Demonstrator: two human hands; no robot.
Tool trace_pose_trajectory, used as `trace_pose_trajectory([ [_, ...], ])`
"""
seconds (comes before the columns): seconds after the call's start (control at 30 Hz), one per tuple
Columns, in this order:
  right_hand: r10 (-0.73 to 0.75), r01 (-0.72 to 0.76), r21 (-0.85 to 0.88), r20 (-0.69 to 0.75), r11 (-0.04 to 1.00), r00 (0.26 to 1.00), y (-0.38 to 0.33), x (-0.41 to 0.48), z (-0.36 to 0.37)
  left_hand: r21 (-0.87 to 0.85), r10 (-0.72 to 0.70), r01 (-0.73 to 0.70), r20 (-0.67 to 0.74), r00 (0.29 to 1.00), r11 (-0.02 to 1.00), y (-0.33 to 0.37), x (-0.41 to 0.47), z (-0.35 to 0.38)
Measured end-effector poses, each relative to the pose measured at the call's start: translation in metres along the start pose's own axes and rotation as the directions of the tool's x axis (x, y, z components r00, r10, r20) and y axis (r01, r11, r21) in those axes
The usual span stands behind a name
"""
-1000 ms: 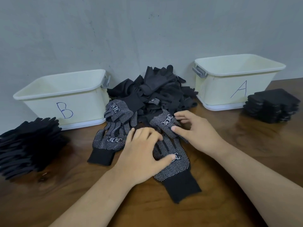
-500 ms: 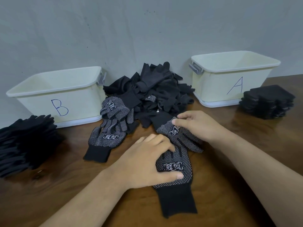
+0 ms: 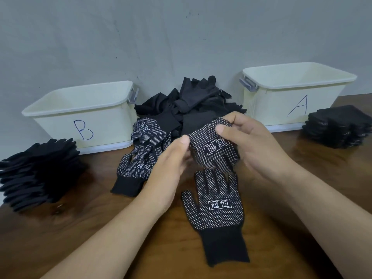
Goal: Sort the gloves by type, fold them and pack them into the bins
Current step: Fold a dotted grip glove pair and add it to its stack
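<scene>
Head view: left hand [image 3: 171,164] and right hand [image 3: 255,146] both pinch the held dotted glove [image 3: 213,150] by its edges, thumbs on top. It is raised just beyond the fingertips of the flat dotted glove [image 3: 219,210] on the table [image 3: 80,228]. Looks like pairing. Next: lay it squarely on the flat one, then fold.

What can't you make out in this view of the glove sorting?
Head view only:
1. Floors of bin A and bin B: hidden by their near walls.
2. The folded stack beside bin A: cut by the right edge.
3. Cuff of the held dotted glove: lost against the black pile.
</scene>
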State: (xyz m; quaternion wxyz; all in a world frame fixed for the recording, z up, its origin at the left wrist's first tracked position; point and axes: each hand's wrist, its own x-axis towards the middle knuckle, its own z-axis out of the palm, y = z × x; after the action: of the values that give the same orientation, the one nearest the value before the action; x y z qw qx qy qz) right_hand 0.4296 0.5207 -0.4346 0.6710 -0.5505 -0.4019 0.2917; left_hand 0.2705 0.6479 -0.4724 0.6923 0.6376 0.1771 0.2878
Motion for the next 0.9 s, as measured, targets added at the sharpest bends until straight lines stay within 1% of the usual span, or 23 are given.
trace_pose_trajectory([
  [0.03, 0.009, -0.01, 0.029, 0.034, 1.0, 0.999, -0.002, -0.002, 0.005, -0.062, 0.046, -0.047, -0.01, 0.999, 0.997, 0.005, -0.003, 0.003],
  [0.07, 0.021, -0.023, 0.039, 0.06, 0.999, 0.998, -0.004, -0.004, 0.008, -0.044, 0.115, -0.117, -0.051, 0.992, 0.992, 0.011, -0.005, 0.005],
  [0.1, 0.03, -0.034, 0.044, 0.08, 0.998, 0.996, -0.005, -0.006, 0.011, 0.009, 0.187, -0.187, -0.107, 0.977, 0.982, 0.014, -0.007, 0.006],
  [0.17, 0.053, -0.061, 0.075, 0.111, 0.995, 0.992, -0.008, -0.009, 0.016, 0.101, 0.297, -0.283, -0.189, 0.936, 0.954, 0.018, -0.01, 0.006],
  [0.27, 0.068, -0.083, 0.081, 0.178, 0.993, 0.982, -0.013, -0.016, 0.026, 0.228, 0.393, -0.349, -0.188, 0.9, 0.909, 0.023, -0.016, 0.01],
  [0.3, 0.061, -0.072, 0.057, 0.171, 0.996, 0.983, -0.013, -0.018, 0.031, 0.251, 0.413, -0.366, -0.171, 0.894, 0.896, 0.023, -0.018, 0.012],
  [0.33, 0.046, -0.05, 0.028, 0.133, 0.998, 0.99, -0.012, -0.02, 0.035, 0.269, 0.427, -0.377, -0.157, 0.891, 0.886, 0.024, -0.02, 0.013],
  [0.4, -0.026, 0.027, -0.046, 0.023, 0.999, 0.999, -0.009, -0.022, 0.042, 0.311, 0.439, -0.381, -0.14, 0.888, 0.871, 0.024, -0.021, 0.013],
  [0.47, -0.109, 0.105, -0.1, -0.036, 0.989, 0.993, -0.005, -0.023, 0.042, 0.354, 0.442, -0.372, -0.138, 0.887, 0.858, 0.023, -0.023, 0.011],
  [0.57, -0.183, 0.174, -0.169, -0.042, 0.97, 0.982, -0.007, -0.023, 0.036, 0.383, 0.451, -0.364, -0.165, 0.877, 0.849, 0.023, -0.02, 0.005],
  [0.7, -0.213, 0.195, -0.198, -0.075, 0.961, 0.974, -0.008, -0.017, 0.027, 0.404, 0.441, -0.345, -0.175, 0.88, 0.847, 0.024, -0.014, -0.001],
  [0.8, -0.28, 0.248, -0.246, -0.101, 0.937, 0.955, -0.009, -0.011, 0.021, 0.415, 0.435, -0.323, -0.212, 0.875, 0.851, 0.017, -0.008, -0.008],
  [0.9, -0.299, 0.273, -0.169, -0.158, 0.947, 0.941, -0.01, 0.001, 0.016, 0.448, 0.363, -0.221, -0.262, 0.894, 0.866, 0.0, 0.008, -0.024],
])
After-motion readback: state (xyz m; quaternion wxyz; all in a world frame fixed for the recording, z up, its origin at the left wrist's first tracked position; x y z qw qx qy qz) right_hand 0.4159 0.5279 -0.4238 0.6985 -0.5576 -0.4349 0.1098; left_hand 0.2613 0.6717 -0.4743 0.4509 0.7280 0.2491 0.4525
